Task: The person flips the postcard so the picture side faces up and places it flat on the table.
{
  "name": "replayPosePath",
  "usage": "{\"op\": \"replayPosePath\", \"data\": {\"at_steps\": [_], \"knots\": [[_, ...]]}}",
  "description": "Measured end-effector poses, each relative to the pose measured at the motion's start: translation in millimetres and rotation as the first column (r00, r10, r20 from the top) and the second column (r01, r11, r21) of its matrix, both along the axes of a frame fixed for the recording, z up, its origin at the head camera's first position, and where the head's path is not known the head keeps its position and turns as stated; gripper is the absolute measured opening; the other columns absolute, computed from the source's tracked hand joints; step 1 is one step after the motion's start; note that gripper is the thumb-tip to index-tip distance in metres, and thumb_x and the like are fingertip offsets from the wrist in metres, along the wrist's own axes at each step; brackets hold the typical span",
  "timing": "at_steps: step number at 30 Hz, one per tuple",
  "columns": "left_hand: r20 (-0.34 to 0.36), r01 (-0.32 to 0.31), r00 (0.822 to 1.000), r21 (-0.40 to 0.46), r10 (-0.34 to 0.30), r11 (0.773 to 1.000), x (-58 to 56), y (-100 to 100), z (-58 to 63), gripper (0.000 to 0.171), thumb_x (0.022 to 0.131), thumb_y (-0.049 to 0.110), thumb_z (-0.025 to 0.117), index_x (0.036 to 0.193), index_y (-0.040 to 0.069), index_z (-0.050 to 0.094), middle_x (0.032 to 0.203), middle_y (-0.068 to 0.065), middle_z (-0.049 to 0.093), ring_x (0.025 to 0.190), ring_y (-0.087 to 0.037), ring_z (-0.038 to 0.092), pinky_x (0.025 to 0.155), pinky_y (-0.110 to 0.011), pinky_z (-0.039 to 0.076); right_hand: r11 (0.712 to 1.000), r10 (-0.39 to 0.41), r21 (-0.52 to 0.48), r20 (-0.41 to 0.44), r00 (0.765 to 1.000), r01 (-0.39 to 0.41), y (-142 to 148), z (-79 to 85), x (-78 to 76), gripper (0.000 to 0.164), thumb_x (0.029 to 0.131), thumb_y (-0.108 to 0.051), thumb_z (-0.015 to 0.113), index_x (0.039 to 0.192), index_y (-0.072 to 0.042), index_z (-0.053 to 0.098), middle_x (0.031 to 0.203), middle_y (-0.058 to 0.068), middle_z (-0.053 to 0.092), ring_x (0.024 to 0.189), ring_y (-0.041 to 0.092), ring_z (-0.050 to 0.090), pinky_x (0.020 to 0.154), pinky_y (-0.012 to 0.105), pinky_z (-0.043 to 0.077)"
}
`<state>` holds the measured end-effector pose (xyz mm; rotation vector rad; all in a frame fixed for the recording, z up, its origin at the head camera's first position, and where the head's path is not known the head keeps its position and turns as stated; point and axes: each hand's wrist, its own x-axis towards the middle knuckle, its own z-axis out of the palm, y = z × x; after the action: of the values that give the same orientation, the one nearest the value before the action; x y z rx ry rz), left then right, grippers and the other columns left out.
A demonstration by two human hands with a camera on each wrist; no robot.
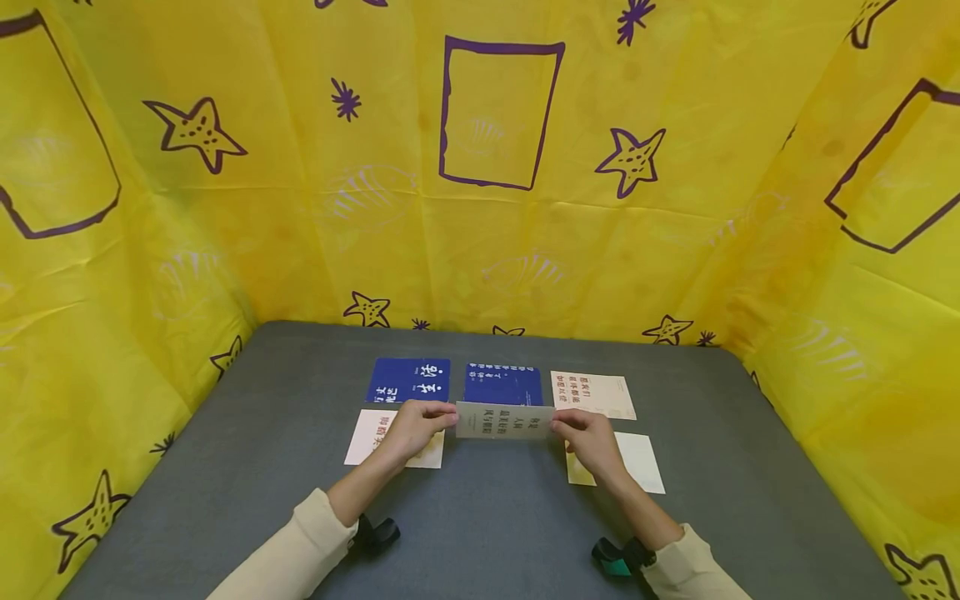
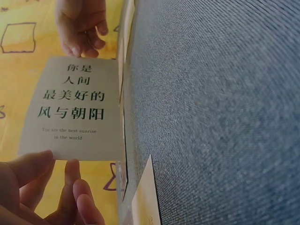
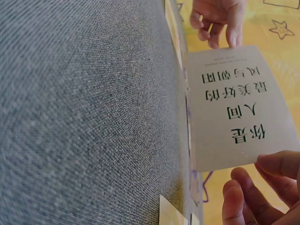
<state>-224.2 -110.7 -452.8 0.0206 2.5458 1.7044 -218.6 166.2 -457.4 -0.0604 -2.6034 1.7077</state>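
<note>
Between both hands a pale card (image 1: 504, 421) with dark green Chinese characters is held up above the table, tilted toward the head camera. My left hand (image 1: 415, 429) pinches one short edge between thumb and fingers. The opposite edge is pinched by my right hand (image 1: 592, 442). In the left wrist view the card (image 2: 77, 110) also carries small English print, and the left thumb (image 2: 37, 164) lies on its near edge. The right wrist view shows the card (image 3: 239, 105) upside down. Below the left hand lies a white card (image 1: 363, 442) with red characters; under the right hand lies a whitish card (image 1: 637, 462).
Two blue cards with white writing, one left (image 1: 408, 380) and one in the middle (image 1: 502, 385), lie farther back on the grey table (image 1: 480, 533). A cream card (image 1: 592, 395) with reddish characters lies at back right. A yellow patterned cloth (image 1: 480, 233) hangs around the table.
</note>
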Motion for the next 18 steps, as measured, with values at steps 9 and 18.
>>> {"op": "replayPosePath", "data": {"at_steps": [9,18], "knots": [[0.007,0.003,1.000,-0.023,-0.002,1.000,-1.4,1.7,1.6,0.017,0.088,0.010,0.069,0.100,0.001,0.075,0.105,-0.014,0.074,0.098,-0.023,0.067,0.083,-0.033,0.050,1.000,-0.015,-0.002,0.011,1.000,0.015,0.4,-0.3,-2.8,0.014,0.086,-0.006,0.069,0.097,0.003,0.074,0.091,0.015,0.073,0.072,0.018,0.056,0.056,0.027,0.048],[0.055,0.018,0.998,-0.016,-0.017,1.000,-1.6,4.9,2.5,0.018,0.088,0.007,0.069,0.102,-0.002,0.073,0.090,-0.015,0.074,0.083,-0.025,0.071,0.078,-0.036,0.055,0.999,-0.043,0.000,0.059,0.997,0.043,0.8,-2.6,-4.0,0.015,0.086,-0.005,0.069,0.097,0.004,0.073,0.081,0.013,0.070,0.065,0.020,0.058,0.056,0.026,0.048]]}}
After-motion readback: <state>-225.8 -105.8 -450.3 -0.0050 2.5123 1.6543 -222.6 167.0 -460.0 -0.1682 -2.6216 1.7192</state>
